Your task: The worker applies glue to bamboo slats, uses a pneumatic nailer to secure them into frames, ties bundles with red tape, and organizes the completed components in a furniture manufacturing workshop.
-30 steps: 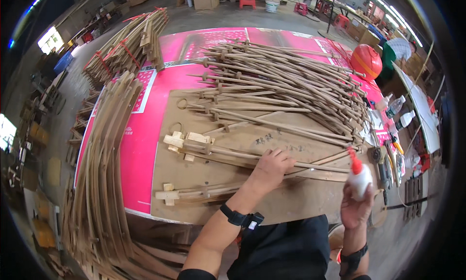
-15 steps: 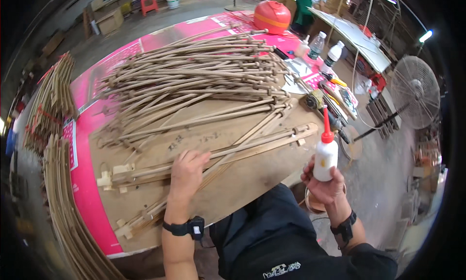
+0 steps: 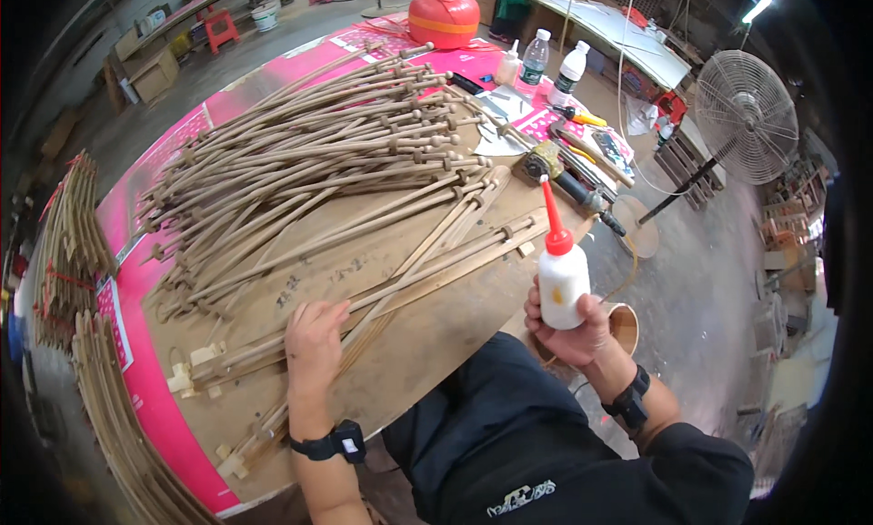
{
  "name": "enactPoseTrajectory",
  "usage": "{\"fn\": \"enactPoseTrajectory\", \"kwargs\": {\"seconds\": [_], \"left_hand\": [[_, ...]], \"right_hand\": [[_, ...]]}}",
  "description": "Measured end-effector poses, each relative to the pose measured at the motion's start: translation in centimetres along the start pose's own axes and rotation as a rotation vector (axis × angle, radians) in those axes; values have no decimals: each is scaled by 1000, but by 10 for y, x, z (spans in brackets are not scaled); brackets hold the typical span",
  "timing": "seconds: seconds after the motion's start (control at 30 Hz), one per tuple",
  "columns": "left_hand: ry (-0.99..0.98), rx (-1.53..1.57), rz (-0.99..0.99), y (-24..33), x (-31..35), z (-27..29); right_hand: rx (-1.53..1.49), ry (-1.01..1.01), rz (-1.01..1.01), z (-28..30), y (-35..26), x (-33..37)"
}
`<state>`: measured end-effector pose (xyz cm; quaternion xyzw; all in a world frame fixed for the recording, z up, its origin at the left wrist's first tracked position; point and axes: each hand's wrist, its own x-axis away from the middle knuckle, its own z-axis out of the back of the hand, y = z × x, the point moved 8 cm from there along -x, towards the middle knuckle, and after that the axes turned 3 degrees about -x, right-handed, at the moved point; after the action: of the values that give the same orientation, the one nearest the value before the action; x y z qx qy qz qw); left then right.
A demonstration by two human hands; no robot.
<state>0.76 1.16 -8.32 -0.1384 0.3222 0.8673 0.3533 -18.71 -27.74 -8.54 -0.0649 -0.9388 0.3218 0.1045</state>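
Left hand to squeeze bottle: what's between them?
Head view: crossing wooden rods next to the left hand, then bare brown board toward the bottle.

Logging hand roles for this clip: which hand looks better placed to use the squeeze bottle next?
Most likely the right hand: it grips the white squeeze bottle, red nozzle pointing up. The left hand is away from it, over the wooden rods.

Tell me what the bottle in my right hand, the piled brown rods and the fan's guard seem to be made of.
Bottle: probably plastic, smooth, judging by its white body and moulded-looking red nozzle.
Rods: likely wood, matte, given their dull brown surface; any coating can't be told.
Guard: apparently metal, grey, from its thin, closely spaced wires.
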Motion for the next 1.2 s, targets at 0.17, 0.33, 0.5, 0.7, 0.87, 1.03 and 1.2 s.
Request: {"fn": "enactPoseTrajectory", "kwargs": {"seconds": [0.17,0.33,0.5,0.7,0.87,1.03,1.2], "left_hand": [[-23,-1,12,3,-3,2],[-30,26,10,1,-3,0],[-44,9,-9,5,-4,1],[-57,22,-5,3,-3,-1],[-51,20,-6,0,-1,0],[-49,10,0,-2,-2,-2],[-43,42,36,-5,1,2]], "right_hand": [[-61,-139,-66,-1,17,2],[355,-44,-119,-13,25,4],[1117,-210,317,-40,38,-16],[1433,-329,543,-64,71,-48],[1443,-357,494,-72,102,-65],[1428,-347,471,-69,115,-70],[1453,-468,393,-81,88,-53]]}}
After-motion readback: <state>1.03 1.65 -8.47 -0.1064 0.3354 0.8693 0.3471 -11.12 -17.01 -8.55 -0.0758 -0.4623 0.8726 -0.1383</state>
